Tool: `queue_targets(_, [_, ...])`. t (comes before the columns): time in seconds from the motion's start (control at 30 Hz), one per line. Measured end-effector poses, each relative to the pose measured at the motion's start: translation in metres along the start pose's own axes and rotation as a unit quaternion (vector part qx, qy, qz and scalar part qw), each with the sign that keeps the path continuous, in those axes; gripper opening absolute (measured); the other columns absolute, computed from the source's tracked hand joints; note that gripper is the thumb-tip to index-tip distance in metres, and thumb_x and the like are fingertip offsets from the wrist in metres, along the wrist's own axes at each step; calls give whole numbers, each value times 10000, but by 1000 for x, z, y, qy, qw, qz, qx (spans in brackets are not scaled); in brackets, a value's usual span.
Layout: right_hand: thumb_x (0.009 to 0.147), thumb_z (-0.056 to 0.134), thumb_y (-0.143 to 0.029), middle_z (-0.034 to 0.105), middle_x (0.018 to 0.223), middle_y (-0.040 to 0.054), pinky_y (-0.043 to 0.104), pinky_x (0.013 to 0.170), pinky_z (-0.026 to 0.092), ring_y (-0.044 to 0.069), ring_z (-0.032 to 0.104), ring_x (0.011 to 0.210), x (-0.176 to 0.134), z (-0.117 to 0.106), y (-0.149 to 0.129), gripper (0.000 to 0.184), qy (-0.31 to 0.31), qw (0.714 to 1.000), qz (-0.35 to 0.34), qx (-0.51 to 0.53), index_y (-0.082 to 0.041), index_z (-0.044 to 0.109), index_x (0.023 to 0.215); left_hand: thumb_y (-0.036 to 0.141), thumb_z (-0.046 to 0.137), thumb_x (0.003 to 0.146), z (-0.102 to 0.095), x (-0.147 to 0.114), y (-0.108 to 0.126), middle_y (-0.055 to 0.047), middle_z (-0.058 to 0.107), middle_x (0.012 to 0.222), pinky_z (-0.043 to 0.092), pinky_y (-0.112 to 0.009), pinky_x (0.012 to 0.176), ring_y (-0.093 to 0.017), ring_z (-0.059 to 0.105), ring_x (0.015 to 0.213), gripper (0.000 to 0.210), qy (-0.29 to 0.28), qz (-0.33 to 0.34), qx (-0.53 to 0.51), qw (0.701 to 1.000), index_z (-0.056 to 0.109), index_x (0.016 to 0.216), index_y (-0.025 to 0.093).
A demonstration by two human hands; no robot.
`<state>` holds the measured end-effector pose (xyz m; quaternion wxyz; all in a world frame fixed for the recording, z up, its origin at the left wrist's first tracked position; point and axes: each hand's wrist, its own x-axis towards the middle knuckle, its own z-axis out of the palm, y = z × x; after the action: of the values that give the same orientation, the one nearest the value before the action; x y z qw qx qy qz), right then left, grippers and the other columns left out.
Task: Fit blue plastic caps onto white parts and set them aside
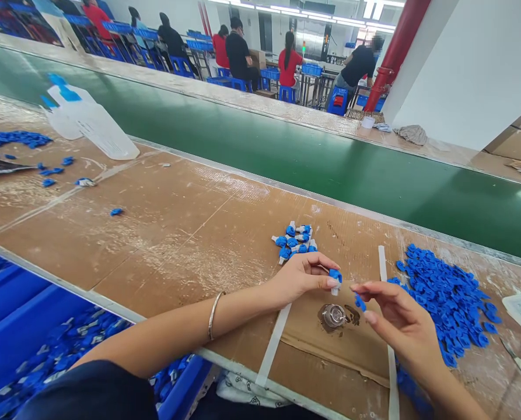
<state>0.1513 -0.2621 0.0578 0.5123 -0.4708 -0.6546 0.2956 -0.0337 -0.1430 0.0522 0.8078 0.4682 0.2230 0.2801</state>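
Beyond and left of the clear dish (334, 315), blue-and-white pieces (303, 237) cluster on the tabletop (164, 233). Near the dish, the left hand's (301, 277) grip holds a blue-and-white fitting (335, 278); right of it, the right hand (402, 315) pinches a blue part (360, 301); farther right, a blue heap (444, 297).

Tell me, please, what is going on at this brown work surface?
A person's left hand holds a small blue-and-white plastic piece, while the right hand pinches a small blue plastic part close by; the two are apart. Below them, a small clear round container sits on a brown cardboard sheet. A large heap of blue plastic parts lies to the right, and a small blue-and-white cluster lies beyond the left hand.
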Motion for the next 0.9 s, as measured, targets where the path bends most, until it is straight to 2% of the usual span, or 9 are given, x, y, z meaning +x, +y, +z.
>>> queue_targets(0.13, [910,662,-232,689,1102,-23,150,925,499,98,640,1036,0,6,3,249,52,991,44,118,-325,624,1138,253,897,581,8,-8,-1,-19,691,754,480,-248,714,-119,634,706,378,-39,-18,-29,999,652,842,128])
queue_targets(0.37, [876,706,-245,704,1071,14,212,884,544,132,664,996,4,20,1,287,85,984,47,151,-314,617,1140,247,890,608,7,-10,-5,-27,692,782,481,-251,715,-119,628,712,409,-60,-11,-27,998,619,894,133])
queue_targets(0.53, [874,687,-222,698,1075,53,269,829,577,168,670,974,5,23,3,270,100,994,-3,40,-272,629,1133,209,885,609,8,-9,-6,-27,685,830,494,-251,734,-124,634,746,417,-62,8,-40,997,613,917,141])
queue_targets(0.6, [888,653,-187,697,1070,57,308,829,577,185,666,976,7,23,4,211,83,995,-53,-33,-268,660,1082,192,889,595,9,-10,-7,-30,684,848,501,-242,733,-124,638,755,425,-50,10,-44,998,614,915,139])
queue_targets(0.7, [898,602,-114,704,1056,62,357,835,556,204,654,980,7,25,2,208,81,974,-150,-153,-249,680,1036,193,887,593,10,-12,-6,-30,679,823,517,-230,641,-124,635,688,425,-27,6,-57,998,599,901,137])
queue_targets(0.8, [914,546,-99,678,1138,94,404,875,520,232,609,1062,4,30,0,276,67,952,-193,-226,-209,637,1151,194,887,588,10,-13,-3,-20,665,769,513,-220,544,-129,622,627,419,-5,7,-63,998,585,872,133])
queue_targets(0.9, [921,510,-114,616,1252,134,433,906,502,256,564,1143,0,37,-1,388,53,944,-203,-254,-176,544,1303,184,891,578,10,-13,1,-25,664,773,521,-220,558,-125,615,634,402,9,11,-57,998,590,838,125])
